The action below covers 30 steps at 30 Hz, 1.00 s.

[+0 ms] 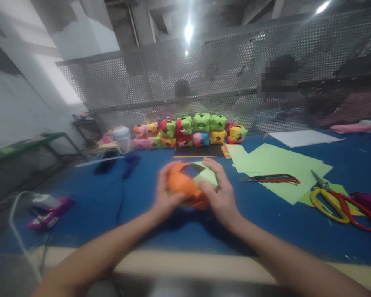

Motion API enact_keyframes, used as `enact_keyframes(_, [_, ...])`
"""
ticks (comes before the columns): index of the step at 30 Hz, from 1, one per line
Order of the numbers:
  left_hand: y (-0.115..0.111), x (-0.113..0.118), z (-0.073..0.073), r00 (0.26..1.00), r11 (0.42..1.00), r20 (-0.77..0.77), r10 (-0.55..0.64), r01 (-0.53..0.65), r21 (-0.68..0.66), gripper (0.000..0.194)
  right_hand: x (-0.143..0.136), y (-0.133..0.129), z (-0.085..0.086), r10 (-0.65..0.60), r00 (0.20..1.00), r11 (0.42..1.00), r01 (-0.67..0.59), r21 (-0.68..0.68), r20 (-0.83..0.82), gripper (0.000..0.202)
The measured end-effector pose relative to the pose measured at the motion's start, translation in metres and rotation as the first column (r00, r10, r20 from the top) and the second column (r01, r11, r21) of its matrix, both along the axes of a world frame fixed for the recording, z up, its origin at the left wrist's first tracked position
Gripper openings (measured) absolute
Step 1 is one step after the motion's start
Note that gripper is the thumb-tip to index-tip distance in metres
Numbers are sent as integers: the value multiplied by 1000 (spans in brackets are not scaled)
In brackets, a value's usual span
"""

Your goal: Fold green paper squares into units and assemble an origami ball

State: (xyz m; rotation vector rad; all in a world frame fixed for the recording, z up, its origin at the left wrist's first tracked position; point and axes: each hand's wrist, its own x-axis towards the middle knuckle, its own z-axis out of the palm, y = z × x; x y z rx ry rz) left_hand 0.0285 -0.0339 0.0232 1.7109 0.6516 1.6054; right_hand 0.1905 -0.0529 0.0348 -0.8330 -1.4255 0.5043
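Glare is cast by a lamp (189,32) above the desk (91,206), where soft shadow is thrown by blurred hands (164,194).

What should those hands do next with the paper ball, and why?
Maybe turn the ball a little between the left hand and right hand. They cover parts of its sides, so a loose edge could be hiding there. The opening on top may be fine: stacked blocks behind have holes too.

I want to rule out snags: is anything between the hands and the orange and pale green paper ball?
Nothing visible: the left hand and right hand touch the paper ball directly, on opposite sides. The cutter and scissors lie off to the right.
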Motion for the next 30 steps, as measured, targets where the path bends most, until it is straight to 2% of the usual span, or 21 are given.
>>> enact_keyframes(7, [2, 1, -2, 998, 999, 54, 15, -13, -43, 75, 1, -1, -2, -23, 998, 997, 19, 69, 60, 34])
enact_keyframes(17, [1, 2, -1, 998, 999, 54, 29, -27, -39, 69, 1, 0, -1, -32, 998, 997, 27, 69, 62, 30])
enact_keyframes(30, [2, -2, -4, 996, 999, -74, 43, -41, 32, 65, 1, 3, -6, 38, 995, 995, -46, 87, 88, 31])
